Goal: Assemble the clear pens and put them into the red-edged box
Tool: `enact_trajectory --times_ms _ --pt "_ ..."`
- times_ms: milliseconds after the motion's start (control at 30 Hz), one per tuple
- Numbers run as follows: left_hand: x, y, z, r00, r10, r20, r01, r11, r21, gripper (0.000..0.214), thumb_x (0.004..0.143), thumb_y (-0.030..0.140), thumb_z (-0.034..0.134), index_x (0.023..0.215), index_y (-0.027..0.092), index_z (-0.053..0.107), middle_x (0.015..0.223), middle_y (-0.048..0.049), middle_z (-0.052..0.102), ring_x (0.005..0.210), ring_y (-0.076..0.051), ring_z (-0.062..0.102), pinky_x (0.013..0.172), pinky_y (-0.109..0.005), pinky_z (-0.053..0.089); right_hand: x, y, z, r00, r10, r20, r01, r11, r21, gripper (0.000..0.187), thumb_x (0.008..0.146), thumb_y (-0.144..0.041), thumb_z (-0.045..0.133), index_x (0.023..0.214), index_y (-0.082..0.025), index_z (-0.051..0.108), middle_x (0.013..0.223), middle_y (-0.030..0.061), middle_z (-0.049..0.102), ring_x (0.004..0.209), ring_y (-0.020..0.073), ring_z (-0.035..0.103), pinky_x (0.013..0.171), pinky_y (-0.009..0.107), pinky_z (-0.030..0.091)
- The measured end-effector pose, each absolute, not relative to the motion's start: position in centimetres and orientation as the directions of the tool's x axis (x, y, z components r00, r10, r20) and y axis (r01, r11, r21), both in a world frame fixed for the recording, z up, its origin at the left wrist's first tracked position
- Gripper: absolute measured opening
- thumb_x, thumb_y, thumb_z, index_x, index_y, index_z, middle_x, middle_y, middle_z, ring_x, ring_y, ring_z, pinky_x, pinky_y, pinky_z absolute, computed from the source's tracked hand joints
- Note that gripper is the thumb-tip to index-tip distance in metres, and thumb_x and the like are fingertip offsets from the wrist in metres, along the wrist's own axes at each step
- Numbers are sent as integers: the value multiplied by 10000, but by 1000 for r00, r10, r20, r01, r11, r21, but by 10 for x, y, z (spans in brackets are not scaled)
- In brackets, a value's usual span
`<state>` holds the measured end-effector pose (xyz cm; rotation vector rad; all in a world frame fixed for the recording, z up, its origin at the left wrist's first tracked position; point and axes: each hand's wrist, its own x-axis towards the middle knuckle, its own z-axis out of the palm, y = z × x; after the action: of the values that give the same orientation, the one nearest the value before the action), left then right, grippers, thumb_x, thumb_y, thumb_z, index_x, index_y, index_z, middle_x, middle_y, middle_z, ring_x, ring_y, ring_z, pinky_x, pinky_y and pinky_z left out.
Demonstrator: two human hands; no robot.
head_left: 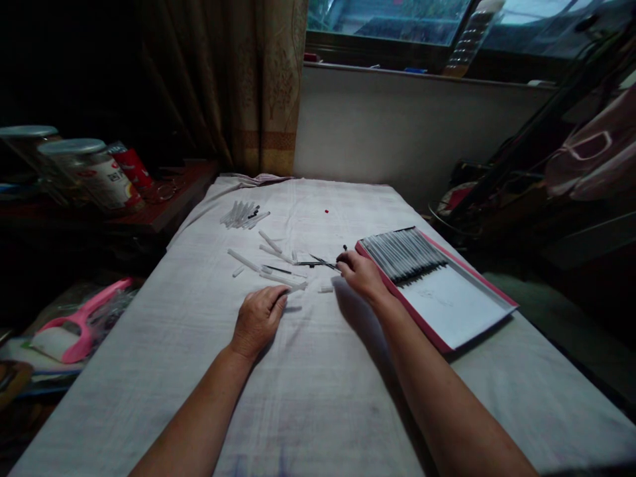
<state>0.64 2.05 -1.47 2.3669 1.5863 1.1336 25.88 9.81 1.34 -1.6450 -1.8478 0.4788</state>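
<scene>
My left hand (261, 319) is closed over the cloth, its thumb and fingers pinching a translucent pen barrel (297, 287) that points right. Beside the box's left edge, my right hand (362, 273) pinches a thin dark pen refill (325, 262); its fingers partly hide the end. A small black piece (344, 248) shows just above those fingers. Between the hands lie loose clear pen barrels (243, 260), another dark refill (278, 269) and a short clear cap (326, 289). Farther back is a heap of clear pen parts (241, 214) with a few black bits.
An open pink-edged box (481, 328) at right holds a row of clear pens with black ends (405, 252). A tiny red piece (326, 211) lies on the white cloth (308, 397). Lidded jars (99, 175) stand on a side shelf at left, above a pink-handled object (82, 324).
</scene>
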Motion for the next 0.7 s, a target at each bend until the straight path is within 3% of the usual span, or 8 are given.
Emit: enact_trajectory --times_ms 100,233,467,700 --pt "7 19 -13 245 804 541 755 -509 414 230 937 291 494 1077 229 665 977 -57 741 883 -202 687 810 -346 521 245 63 1 -85 973 213 431 228 -873 199 794 -295 565 917 -208 696 885 46 723 812 189 651 756 309 489" --pt "9 17 -9 305 772 557 734 -564 379 224 943 287 493 1082 222 657 966 -59 739 890 -206 685 796 -349 516 226 32 -7 -87 985 151 225 167 -960 245 773 -350 584 944 -197 671 836 36 688 726 162 610 682 292 486" --pt "10 15 -8 337 760 555 736 -581 349 205 945 271 496 1076 212 643 965 -56 737 881 -211 685 779 -354 509 214 27 -7 -55 981 186 165 193 -967 210 777 -357 586 891 -200 665 792 29 667 710 161 592 656 281 480" --pt "9 15 -8 348 775 527 744 -571 348 198 940 255 506 1078 206 639 961 -53 732 875 -214 680 787 -360 504 213 23 -4 -39 953 301 275 300 -913 174 795 -307 578 876 -195 683 860 51 694 777 174 623 708 292 495"
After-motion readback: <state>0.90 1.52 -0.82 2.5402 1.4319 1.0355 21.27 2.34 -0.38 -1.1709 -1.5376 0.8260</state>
